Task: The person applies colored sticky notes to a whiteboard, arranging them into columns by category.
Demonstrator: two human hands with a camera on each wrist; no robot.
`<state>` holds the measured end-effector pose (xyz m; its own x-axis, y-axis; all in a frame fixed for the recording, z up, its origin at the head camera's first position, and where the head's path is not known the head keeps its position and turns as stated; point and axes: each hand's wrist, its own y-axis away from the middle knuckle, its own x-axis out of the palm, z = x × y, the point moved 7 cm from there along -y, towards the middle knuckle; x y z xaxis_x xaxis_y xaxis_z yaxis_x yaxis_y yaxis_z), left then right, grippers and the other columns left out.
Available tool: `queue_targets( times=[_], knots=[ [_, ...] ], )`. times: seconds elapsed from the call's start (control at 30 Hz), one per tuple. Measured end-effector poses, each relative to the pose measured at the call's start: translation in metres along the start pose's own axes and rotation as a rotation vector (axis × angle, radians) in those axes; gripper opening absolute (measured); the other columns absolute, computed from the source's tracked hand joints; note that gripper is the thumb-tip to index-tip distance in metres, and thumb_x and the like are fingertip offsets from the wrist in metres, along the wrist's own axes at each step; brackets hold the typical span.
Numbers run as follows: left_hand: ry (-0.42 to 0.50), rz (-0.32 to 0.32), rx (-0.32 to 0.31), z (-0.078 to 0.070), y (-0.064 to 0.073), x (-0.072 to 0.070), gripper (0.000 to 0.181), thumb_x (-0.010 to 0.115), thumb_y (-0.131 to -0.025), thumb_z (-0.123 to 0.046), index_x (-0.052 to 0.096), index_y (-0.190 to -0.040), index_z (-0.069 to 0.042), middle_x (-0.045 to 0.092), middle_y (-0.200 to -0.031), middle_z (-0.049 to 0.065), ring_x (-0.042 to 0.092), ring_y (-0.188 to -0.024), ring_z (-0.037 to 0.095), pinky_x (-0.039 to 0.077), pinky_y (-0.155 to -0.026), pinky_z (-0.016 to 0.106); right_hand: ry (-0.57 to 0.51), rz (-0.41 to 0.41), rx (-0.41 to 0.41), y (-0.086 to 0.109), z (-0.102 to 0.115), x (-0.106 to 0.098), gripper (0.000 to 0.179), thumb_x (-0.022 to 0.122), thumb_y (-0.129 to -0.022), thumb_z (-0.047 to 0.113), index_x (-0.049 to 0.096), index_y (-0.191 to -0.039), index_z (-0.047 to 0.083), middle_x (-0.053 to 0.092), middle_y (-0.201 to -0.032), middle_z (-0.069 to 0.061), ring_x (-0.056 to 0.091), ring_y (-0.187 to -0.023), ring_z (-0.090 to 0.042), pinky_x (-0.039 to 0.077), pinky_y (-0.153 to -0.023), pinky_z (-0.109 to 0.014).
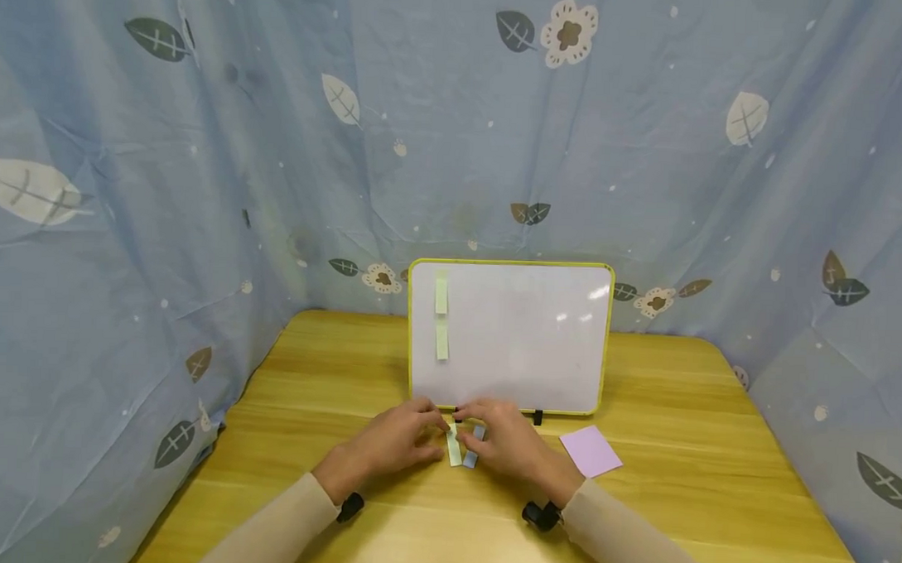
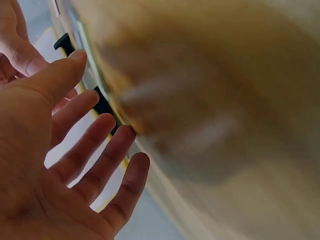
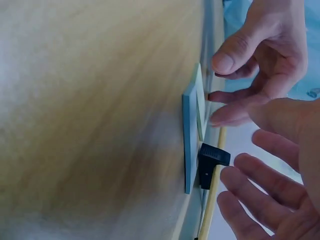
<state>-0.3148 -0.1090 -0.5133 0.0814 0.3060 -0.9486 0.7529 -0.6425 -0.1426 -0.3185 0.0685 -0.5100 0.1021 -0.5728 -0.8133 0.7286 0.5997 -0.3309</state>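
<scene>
A pale green sticky-note pad [image 1: 454, 449] and a narrow blue pad [image 1: 472, 448] lie side by side on the table, between the two hands. My left hand [image 1: 395, 439] is to the left of the green pad, its fingertips close to the pad's far end. In the left wrist view its fingers [image 2: 100, 170] are spread and loosely bent, holding nothing. My right hand [image 1: 511, 443] hovers over the blue pad and hides part of it. The right wrist view shows that hand's fingers [image 3: 265, 195] spread apart with nothing between them. Whether a fingertip touches the green pad, I cannot tell.
Behind the hands stands a yellow-framed whiteboard [image 1: 523, 342] on black feet [image 1: 538, 418]. Two green sticky strips, an upper strip [image 1: 441, 296] and a lower strip [image 1: 442, 342], are stuck in a column at its left. A purple square note [image 1: 591, 451] lies right of the hands. Patterned curtains [image 1: 442, 107] surround the table.
</scene>
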Motion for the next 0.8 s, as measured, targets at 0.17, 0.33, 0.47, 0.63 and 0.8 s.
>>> queue_targets(
  times=[0.17,0.33,0.47,0.63,0.8],
  knots=[
    [-0.045,0.042,0.012,-0.002,0.000,0.004,0.032,0.092,-0.104,-0.032,0.088,-0.131,-0.015,0.079,-0.139,0.004,0.077,-0.129,0.026,0.066,-0.110,0.048,-0.004,0.089,0.000,0.002,-0.001,0.009,0.030,0.088,-0.106,0.017,0.086,-0.134,0.006,0.084,-0.139,-0.012,0.081,-0.129,-0.031,0.068,-0.109,-0.049],
    [-0.057,0.073,0.022,-0.003,-0.001,0.005,0.033,0.091,-0.105,-0.031,0.088,-0.134,-0.015,0.080,-0.145,0.003,0.075,-0.135,0.029,0.064,-0.115,0.051,-0.003,0.160,-0.015,0.004,0.002,0.015,0.029,0.090,-0.105,0.020,0.087,-0.131,0.009,0.085,-0.138,-0.009,0.081,-0.127,-0.027,0.067,-0.110,-0.046],
    [-0.059,0.089,0.027,-0.003,0.000,0.007,0.034,0.091,-0.105,-0.030,0.088,-0.135,-0.014,0.079,-0.146,0.003,0.075,-0.135,0.029,0.065,-0.114,0.051,0.015,0.196,-0.016,0.004,0.002,0.019,0.026,0.092,-0.104,0.023,0.088,-0.126,0.009,0.085,-0.137,-0.009,0.080,-0.130,-0.028,0.066,-0.115,-0.048],
    [-0.076,0.091,0.030,-0.004,0.000,0.006,0.035,0.091,-0.105,-0.030,0.088,-0.137,-0.015,0.079,-0.147,0.003,0.075,-0.135,0.029,0.066,-0.112,0.051,0.045,0.199,-0.015,0.002,0.003,0.020,0.024,0.095,-0.101,0.024,0.089,-0.120,0.010,0.083,-0.138,-0.011,0.080,-0.130,-0.030,0.066,-0.114,-0.048],
    [-0.086,0.101,0.030,-0.004,0.000,0.005,0.035,0.091,-0.105,-0.028,0.088,-0.137,-0.015,0.079,-0.147,0.003,0.076,-0.135,0.029,0.066,-0.113,0.051,0.071,0.205,-0.018,0.001,0.006,0.021,0.024,0.095,-0.102,0.026,0.089,-0.119,0.010,0.081,-0.134,-0.008,0.079,-0.126,-0.027,0.066,-0.112,-0.044]
  ],
)
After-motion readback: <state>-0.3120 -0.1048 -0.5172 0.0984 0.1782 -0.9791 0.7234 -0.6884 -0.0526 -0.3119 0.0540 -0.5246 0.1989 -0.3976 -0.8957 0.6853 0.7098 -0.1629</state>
